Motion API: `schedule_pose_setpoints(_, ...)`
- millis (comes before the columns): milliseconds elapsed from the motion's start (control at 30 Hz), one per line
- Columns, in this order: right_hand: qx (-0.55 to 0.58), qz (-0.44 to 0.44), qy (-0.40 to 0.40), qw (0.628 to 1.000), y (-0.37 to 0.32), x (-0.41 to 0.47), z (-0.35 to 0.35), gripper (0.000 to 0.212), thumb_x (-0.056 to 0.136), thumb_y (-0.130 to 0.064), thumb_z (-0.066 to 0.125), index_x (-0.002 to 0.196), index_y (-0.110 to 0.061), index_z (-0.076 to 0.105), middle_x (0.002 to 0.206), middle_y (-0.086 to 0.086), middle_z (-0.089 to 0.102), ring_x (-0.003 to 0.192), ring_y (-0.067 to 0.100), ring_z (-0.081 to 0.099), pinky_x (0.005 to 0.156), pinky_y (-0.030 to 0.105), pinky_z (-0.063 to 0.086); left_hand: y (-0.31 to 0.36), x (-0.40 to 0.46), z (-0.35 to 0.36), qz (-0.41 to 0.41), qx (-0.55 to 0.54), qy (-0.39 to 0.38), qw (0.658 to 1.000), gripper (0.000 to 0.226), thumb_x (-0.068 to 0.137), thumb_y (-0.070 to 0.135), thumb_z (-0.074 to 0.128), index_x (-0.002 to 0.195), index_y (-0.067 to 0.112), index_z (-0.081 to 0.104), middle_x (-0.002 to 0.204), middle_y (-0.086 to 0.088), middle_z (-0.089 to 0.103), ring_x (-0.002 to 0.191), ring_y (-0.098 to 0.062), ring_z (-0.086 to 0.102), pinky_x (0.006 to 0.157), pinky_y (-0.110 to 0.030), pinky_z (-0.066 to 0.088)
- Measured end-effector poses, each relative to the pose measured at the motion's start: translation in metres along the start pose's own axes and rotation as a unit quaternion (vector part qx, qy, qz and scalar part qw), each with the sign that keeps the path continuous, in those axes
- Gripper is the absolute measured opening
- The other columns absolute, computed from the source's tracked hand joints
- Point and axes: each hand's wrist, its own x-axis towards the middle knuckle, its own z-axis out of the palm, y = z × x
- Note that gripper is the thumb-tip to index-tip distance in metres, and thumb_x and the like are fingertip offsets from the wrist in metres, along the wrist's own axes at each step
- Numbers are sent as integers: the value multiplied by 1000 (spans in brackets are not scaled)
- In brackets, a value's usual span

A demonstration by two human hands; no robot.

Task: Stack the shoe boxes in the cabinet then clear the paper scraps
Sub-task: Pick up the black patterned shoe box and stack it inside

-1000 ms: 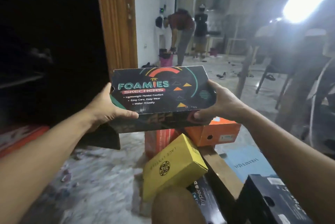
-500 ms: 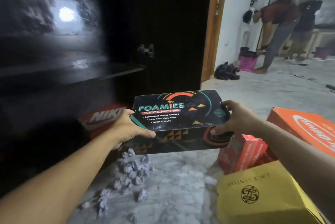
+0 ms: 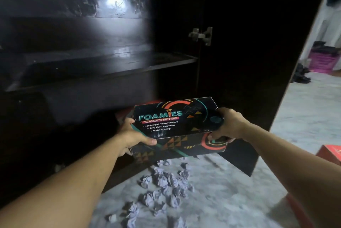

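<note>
Both hands carry one box: the left hand [image 3: 132, 136] grips the left end of the black Foamies Skechers shoe box [image 3: 177, 122] and the right hand [image 3: 227, 126] grips its right end. It hangs in the air before the dark cabinet [image 3: 103, 65], below the shelf, with a red box [image 3: 122, 114] partly visible behind it. This looks like the stacking step (paper scraps [image 3: 162, 185] lie on the floor, untouched). Next, I think, it must go forward and down, kept level.

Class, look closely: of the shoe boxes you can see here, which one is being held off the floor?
The black Foamies Skechers box, gripped at its ends by the left hand and right hand. The red box at the right edge sits low, unheld.
</note>
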Motion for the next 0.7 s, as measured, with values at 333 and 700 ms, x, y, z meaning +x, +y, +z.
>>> schedule_pose_setpoints(333,50,-76,84,992,-30,136,82,64,70,-14,85,130,-21,63,118,7,67,107,22,64,92,28,52,-11,115,-27,36,-9,118,992,88,51,7,93,124,18,46,114,-4,62,112,-26,58,97,-51,48)
schedule_pose_setpoints(700,64,-131,198,969,-34,231,144,34,85,-10,66,119,-11,71,144,18,44,130,35,47,109,31,37,-42,190,-23,79,-7,221,972,76,75,18,82,142,16,47,140,-9,51,126,-26,51,97,-29,42)
